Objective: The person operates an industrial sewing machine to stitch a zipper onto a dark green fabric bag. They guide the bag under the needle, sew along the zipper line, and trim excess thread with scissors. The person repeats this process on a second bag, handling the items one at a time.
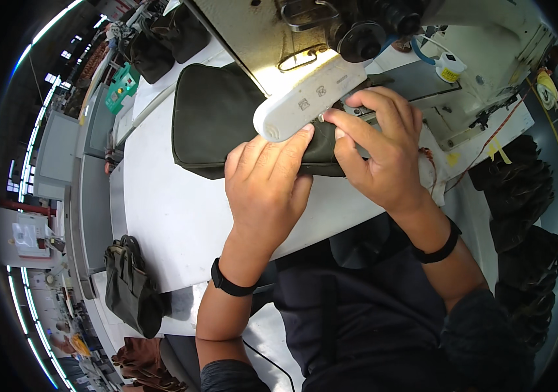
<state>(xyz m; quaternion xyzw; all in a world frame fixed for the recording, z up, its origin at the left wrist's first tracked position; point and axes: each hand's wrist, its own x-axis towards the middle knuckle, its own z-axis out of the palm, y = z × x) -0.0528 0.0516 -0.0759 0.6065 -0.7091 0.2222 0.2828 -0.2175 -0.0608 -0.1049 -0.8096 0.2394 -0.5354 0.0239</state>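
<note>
A dark green leather bag (210,124) lies on the white table under the sewing machine (243,46). My left hand (266,173) holds its near edge, fingers over the top and thumb lower against the side. The index fingertip is beside the white rounded lamp housing (311,98). My right hand (383,140) is at the bag's right part, by the stitching area. Its index finger reaches to a small pale part there, the thumb rests on the leather, and the other fingers are bent. The housing and my fingers hide the needle and the exact seam.
Another dark green bag (129,287) sits at the table's left end, near brown leather pieces (145,366). More dark bags (168,42) and a green device (122,88) are at the far left. Dark pieces (521,248) are piled at right. A handwheel-like black knob (361,42) sits above my hands.
</note>
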